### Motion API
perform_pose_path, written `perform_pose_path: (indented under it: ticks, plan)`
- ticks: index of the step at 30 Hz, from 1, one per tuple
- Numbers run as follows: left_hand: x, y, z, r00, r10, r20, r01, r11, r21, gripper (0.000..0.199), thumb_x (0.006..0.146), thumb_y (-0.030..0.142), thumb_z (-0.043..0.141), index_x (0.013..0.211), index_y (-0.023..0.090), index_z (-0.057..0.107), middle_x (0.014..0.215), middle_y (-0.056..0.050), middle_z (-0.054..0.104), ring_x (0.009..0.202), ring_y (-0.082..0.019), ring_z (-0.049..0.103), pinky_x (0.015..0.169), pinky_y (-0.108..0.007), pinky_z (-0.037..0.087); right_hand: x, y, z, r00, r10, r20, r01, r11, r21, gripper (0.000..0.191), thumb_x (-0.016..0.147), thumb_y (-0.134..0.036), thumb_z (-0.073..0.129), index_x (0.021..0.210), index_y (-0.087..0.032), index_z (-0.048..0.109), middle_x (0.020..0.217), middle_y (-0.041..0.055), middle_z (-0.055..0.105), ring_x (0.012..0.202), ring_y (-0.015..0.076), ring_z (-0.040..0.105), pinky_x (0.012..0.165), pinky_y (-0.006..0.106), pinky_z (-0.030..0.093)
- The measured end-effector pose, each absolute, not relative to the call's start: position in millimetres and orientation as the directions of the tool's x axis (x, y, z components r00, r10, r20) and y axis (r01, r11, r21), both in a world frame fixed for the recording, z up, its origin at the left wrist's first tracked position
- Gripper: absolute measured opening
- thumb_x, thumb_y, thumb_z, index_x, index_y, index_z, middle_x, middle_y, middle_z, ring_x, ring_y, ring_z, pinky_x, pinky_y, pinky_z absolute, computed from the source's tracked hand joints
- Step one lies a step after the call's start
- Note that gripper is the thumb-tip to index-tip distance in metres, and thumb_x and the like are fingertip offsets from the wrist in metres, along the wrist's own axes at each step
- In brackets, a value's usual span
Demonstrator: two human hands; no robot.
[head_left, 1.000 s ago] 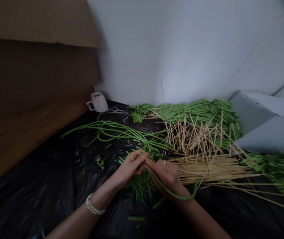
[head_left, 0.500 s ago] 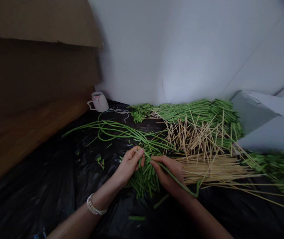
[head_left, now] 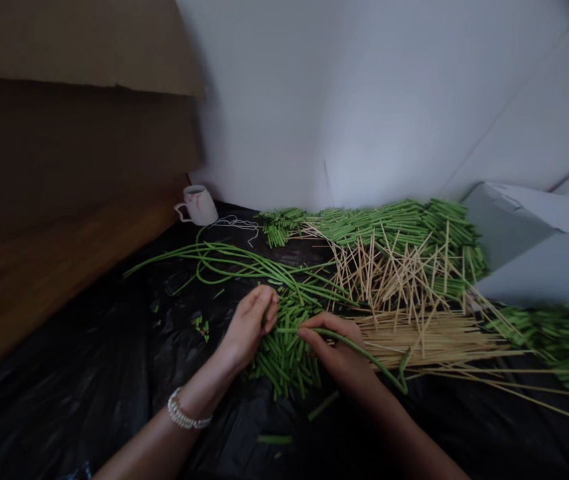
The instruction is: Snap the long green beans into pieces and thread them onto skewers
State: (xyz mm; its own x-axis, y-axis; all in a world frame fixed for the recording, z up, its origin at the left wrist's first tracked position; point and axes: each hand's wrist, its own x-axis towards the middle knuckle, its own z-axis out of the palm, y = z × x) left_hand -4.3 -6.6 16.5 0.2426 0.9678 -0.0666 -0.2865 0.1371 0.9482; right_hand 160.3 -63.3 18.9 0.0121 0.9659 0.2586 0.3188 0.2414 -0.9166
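My right hand (head_left: 337, 337) pinches a long green garlic scape (head_left: 372, 357) between thumb and fingers. Its short cut end points left, and the rest bends back over the wrist. To the left, my left hand (head_left: 254, 317) is closed with curled fingers; what it holds, if anything, is hidden. Below and between the hands lies a heap of short cut scape pieces (head_left: 287, 367). Long uncut scapes (head_left: 229, 257) lie in loops just beyond my left hand.
Bamboo skewers (head_left: 429, 337) lie right of my right hand, with more strewn behind. Rows of skewered green pieces (head_left: 379, 223) line the wall. A white mug (head_left: 199, 207) stands back left beside a cardboard box (head_left: 79, 133). Black plastic sheeting (head_left: 104, 373) covers the surface.
My hands have moved apart. The left hand drew back left off the scape both hands held; the scape stays in my right hand, its front end now free.
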Motion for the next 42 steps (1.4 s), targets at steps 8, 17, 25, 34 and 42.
perform_pose_path:
  ticks: [8,17,25,34,42]
  plan:
    - [-8,-17,18,0.692,0.689,-0.216,-0.053,0.347,0.936,0.04,0.081,0.053,0.064,0.072,0.014,0.059,0.051,0.008,0.03,0.043,-0.005,0.02,0.042,-0.022,0.012,167,-53,14,0.014,1.0,0.001,-0.028,0.002,-1.0,0.019,0.07,-0.035,0.078,0.076,-0.021,0.067,0.056,-0.0038,0.063,0.048,0.0106,0.055,0.046,0.02,0.042]
    - [-7,-16,16,0.67,0.689,-0.277,-0.05,0.414,0.909,0.037,0.075,0.049,0.073,0.081,0.015,0.06,0.057,0.007,0.04,0.045,-0.004,0.022,0.043,-0.021,0.011,174,-47,7,0.003,1.0,-0.023,-0.23,-0.022,-0.973,0.022,0.074,-0.039,0.077,0.077,-0.019,0.067,0.052,-0.0044,0.057,0.041,0.0064,0.046,0.038,0.016,0.034]
    - [-3,-14,14,0.558,0.804,-0.207,-0.212,0.378,0.901,0.036,0.078,0.046,0.072,0.076,0.016,0.052,0.05,0.01,0.036,0.041,-0.003,0.02,0.042,-0.019,0.013,167,-55,15,0.071,0.991,0.114,-0.075,0.119,-0.99,0.019,0.08,-0.035,0.071,0.093,-0.021,0.074,0.06,-0.0015,0.065,0.05,0.0114,0.058,0.046,0.021,0.047]
    - [-1,-11,8,0.45,0.88,-0.152,-0.33,0.322,0.887,0.038,0.083,0.045,0.068,0.071,0.017,0.046,0.05,0.01,0.038,0.042,-0.002,0.023,0.043,-0.016,0.016,155,-66,5,-0.164,0.859,0.484,0.34,0.51,-0.79,0.033,0.09,-0.022,0.058,0.122,-0.024,0.067,0.108,0.0068,0.075,0.095,0.0221,0.072,0.083,0.034,0.057]
    - [1,-11,13,0.351,0.923,-0.155,-0.31,0.271,0.911,0.037,0.086,0.048,0.06,0.073,0.017,0.046,0.056,0.006,0.044,0.042,-0.004,0.029,0.041,-0.018,0.019,161,-65,17,-0.075,0.949,0.307,0.234,0.316,-0.919,0.023,0.093,-0.032,0.054,0.097,-0.022,0.075,0.075,0.0035,0.073,0.07,0.0169,0.069,0.065,0.026,0.053]
